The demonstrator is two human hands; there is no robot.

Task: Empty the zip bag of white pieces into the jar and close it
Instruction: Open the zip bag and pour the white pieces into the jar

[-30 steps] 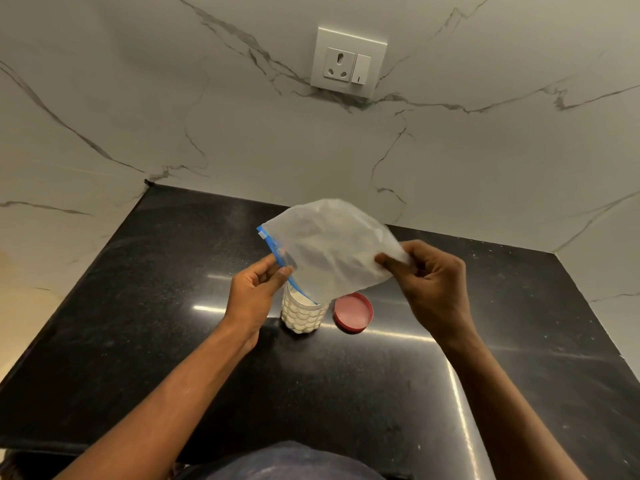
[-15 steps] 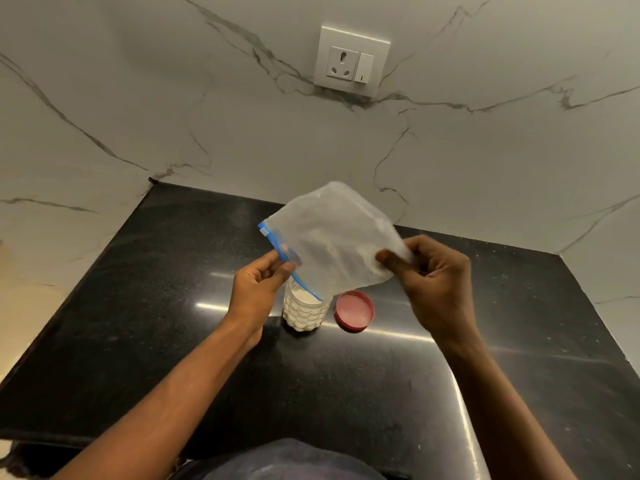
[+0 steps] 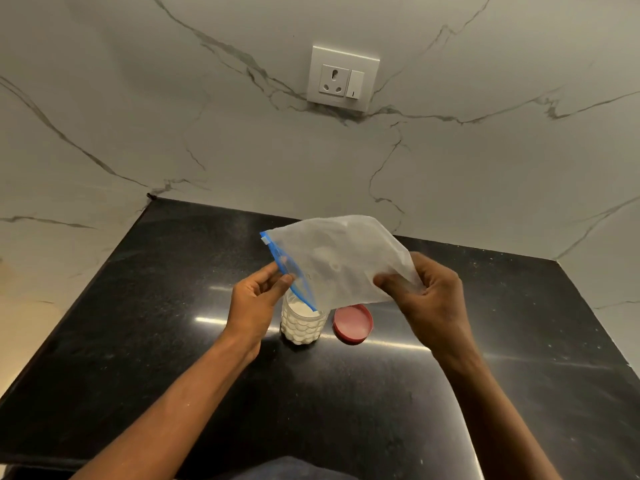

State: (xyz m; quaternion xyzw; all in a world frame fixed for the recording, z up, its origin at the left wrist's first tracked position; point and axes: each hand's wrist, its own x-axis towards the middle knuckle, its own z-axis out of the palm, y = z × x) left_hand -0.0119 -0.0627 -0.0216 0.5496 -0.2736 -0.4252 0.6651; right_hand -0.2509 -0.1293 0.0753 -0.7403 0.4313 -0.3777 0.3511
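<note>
A clear zip bag (image 3: 341, 259) with a blue zip strip hangs tilted above the jar, its blue mouth corner pointing down into the jar's opening. The bag looks nearly flat, with only faint white traces inside. My left hand (image 3: 258, 299) pinches the blue zip edge. My right hand (image 3: 426, 301) grips the bag's lower corner at the right. The textured clear jar (image 3: 302, 323) stands uncovered on the counter, holding white pieces. Its red lid (image 3: 353, 323) lies flat on the counter just right of the jar.
The black stone counter (image 3: 173, 323) runs to a marble wall behind and at both sides. A white socket with a switch (image 3: 343, 79) sits on the back wall. The counter's front edge is close to my body.
The bag sits a little lower against the back wall than half a second ago. Both hands keep the same grips, and jar and lid have not moved.
</note>
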